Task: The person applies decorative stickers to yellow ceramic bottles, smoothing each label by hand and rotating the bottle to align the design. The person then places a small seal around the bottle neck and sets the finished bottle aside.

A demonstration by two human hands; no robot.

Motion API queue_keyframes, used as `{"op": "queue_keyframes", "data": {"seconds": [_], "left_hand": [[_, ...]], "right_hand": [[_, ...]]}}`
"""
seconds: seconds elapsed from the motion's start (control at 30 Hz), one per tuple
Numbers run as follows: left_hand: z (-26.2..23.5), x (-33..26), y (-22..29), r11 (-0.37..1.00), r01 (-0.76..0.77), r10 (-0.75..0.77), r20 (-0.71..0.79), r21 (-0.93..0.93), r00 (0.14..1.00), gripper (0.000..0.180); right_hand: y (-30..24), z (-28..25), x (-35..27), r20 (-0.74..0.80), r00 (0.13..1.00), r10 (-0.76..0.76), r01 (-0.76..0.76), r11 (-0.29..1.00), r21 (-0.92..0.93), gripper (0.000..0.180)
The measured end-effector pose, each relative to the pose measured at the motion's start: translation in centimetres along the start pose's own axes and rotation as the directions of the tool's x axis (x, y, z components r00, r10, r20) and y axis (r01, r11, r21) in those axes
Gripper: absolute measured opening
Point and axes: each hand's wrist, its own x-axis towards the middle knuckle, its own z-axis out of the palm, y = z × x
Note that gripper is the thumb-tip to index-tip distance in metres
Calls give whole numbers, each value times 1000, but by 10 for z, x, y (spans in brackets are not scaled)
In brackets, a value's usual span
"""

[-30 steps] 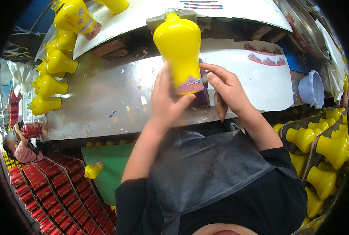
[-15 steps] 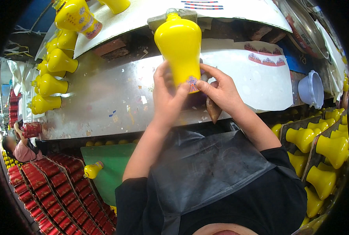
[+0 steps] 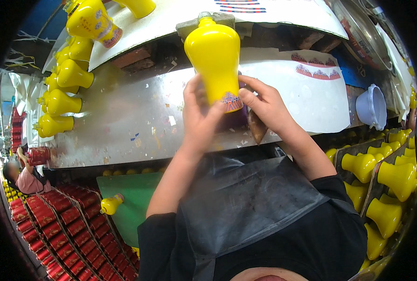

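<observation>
A glossy yellow bottle (image 3: 212, 51) lies with its clear neck on a grey block (image 3: 186, 27) and its base toward me. My left hand (image 3: 200, 110) is wrapped round the left side of the lower bottle, slightly blurred. My right hand (image 3: 265, 104) is closed at the right side of the base, thumb near its edge, other fingers partly hidden. A patterned decal band (image 3: 231, 100) in purple and red shows round the base between my hands. Under my right hand a brown, pointed, wood-like piece (image 3: 257, 129) sticks out toward me; what it belongs to is hidden.
Yellow bottles (image 3: 64, 101) line the bench's left side. A white sheet with decal strips (image 3: 318, 72) lies right of my hands, near a pale blue bucket (image 3: 371, 107). Racks of yellow bottles (image 3: 385, 218) stand at right, red cylinders (image 3: 68, 218) at lower left. A person (image 3: 26, 178) works far left.
The bottle has turned a little about its length, so more of the decal band shows. My right thumb has shifted slightly up and right.
</observation>
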Motion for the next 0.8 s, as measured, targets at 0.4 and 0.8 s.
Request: {"op": "queue_keyframes", "data": {"seconds": [0.4, 0.8], "left_hand": [[0, -1, 0, 771, -308, 305, 101, 557, 947, 94], [-20, 2, -14, 993, -91, 83, 110, 69, 990, 77]], "right_hand": [[-1, -7, 9, 19, 988, 150, -150, 988, 17, 58], [8, -9, 2, 52, 998, 18, -24, 993, 119, 47]]}}
